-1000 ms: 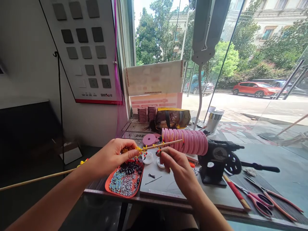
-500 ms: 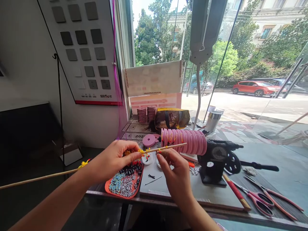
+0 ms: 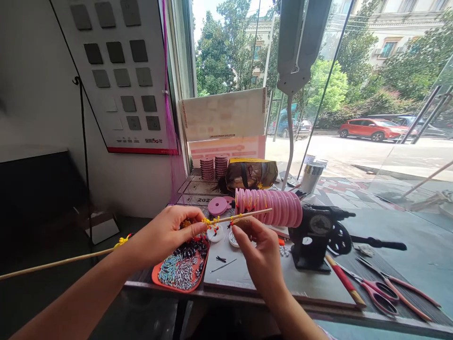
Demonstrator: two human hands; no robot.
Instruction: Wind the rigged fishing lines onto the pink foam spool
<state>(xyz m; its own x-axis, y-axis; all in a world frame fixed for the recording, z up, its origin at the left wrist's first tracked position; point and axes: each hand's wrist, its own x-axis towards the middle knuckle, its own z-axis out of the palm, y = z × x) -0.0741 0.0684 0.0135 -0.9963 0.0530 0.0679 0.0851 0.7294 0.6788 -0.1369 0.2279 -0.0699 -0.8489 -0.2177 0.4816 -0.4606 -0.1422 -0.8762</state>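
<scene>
My left hand point(image 3: 175, 233) is closed around a thin wooden stick point(image 3: 256, 214), which runs on behind the forearm to the left edge. Yellow thread loops point(image 3: 214, 220) hang along the stick beside my left fingertips, with small red and black pieces dangling from some. Just below the stick, my right hand point(image 3: 264, 245) has thumb and forefinger pinched together at a small red-and-black piece point(image 3: 230, 224) on a yellow loop. Under the left hand sits an orange tray point(image 3: 155, 278) of small striped and dark pieces.
Pink discs form a roll point(image 3: 272, 207) on a black hand-cranked machine point(image 3: 313, 236). Scissors point(image 3: 380, 295) and pliers point(image 3: 403, 288) lie at the right. A thin metal tool point(image 3: 222, 266) rests on the board point(image 3: 262, 278). Behind stand stacked pink discs point(image 3: 207, 169) and a bag point(image 3: 251, 174).
The whole view has shifted slightly. My right fingertips have turned a little, and the small red-and-black piece below the stick shows more plainly. The left hand keeps its grip.
</scene>
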